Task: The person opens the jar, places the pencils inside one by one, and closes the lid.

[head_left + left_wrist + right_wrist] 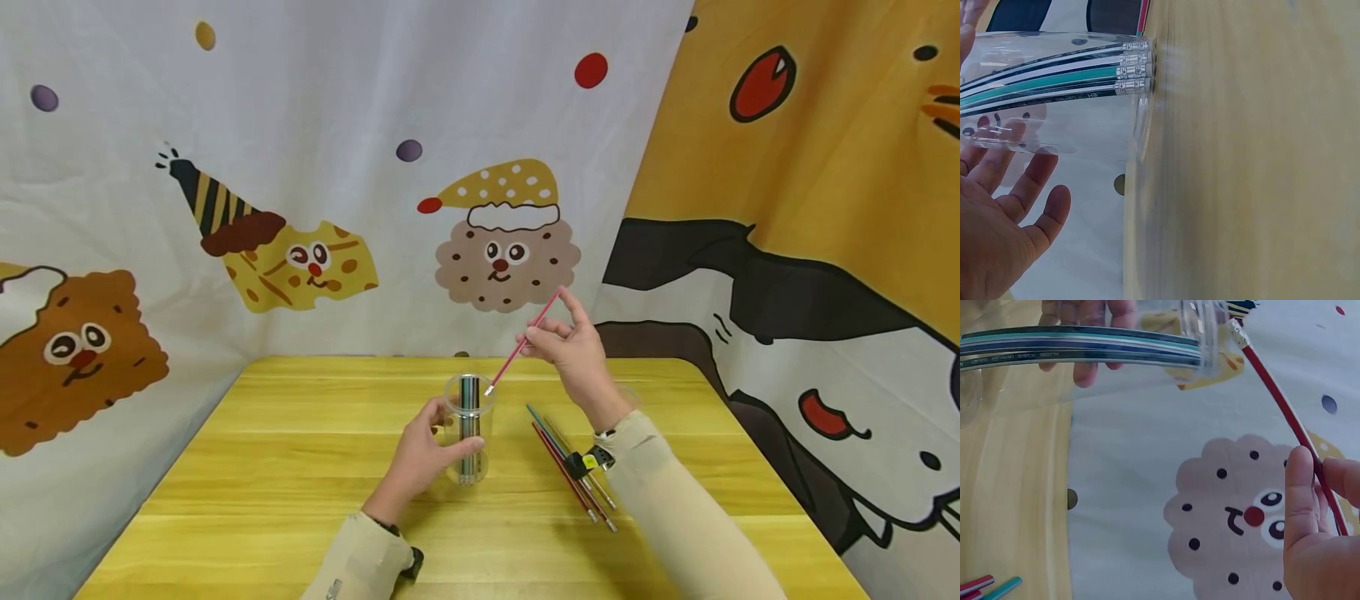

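Observation:
A clear cylindrical jar (452, 450) stands upright on the table, several dark, white and green pencils (1079, 81) inside it with their metal eraser ends at the bottom. My left hand (422, 450) holds the jar from the left, thumb across the front and fingers behind. Between thumb and fingers, my right hand (577, 354) pinches a red pencil (1275, 394) above and right of the jar. That pencil slants, its white-tipped eraser end low beside the jar's rim (487, 407) and its other end up near a raised fingertip.
Several loose pencils (558, 450), red, blue and yellowish, lie in a loose bunch on the wooden table (300, 492), right of the jar and partly below the right forearm. A cartoon-printed cloth (315, 100) hangs behind the table's far edge.

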The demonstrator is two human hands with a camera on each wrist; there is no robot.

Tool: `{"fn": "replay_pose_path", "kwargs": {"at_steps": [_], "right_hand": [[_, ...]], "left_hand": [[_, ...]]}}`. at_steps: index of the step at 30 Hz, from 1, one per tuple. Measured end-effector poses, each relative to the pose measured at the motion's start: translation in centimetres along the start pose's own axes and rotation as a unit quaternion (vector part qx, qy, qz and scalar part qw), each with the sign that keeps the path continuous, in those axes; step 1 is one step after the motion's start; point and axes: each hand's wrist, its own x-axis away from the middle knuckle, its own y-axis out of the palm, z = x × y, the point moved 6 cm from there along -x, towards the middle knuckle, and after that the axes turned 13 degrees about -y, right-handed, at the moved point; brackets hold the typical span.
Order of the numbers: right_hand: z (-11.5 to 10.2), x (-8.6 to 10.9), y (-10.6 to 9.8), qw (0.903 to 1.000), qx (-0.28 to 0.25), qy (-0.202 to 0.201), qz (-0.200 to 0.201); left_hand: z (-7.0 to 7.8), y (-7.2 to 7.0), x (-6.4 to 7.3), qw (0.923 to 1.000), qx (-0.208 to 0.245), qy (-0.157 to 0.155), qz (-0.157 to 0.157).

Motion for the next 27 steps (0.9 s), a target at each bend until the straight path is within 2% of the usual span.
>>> {"fn": "replay_pose_path", "kwargs": {"at_steps": [3, 11, 20, 27], "right_hand": [[0.2, -0.2, 0.8, 0.9994, 0.033, -0.012, -0.005], [1.0, 0.1, 3.1, 0.9923, 0.107, -0.017, -0.059], [1.2, 0.8, 5.1, 0.9770, 0.184, -0.033, -0.103], [0.9, 1.4, 6.2, 0.9651, 0.219, -0.069, -0.125]], "left_hand": [[0.0, 0.0, 0.0, 1.0000, -0.006, 0.003, -0.002], [-0.1, 0.0, -0.2, 1.0000, -0.003, 0.005, -0.007], [-0.2, 0.1, -0.3, 0.9999, 0.004, 0.009, -0.006], [-0.3, 0.0, -0.4, 1.0000, 0.004, 0.004, -0.006]]}}
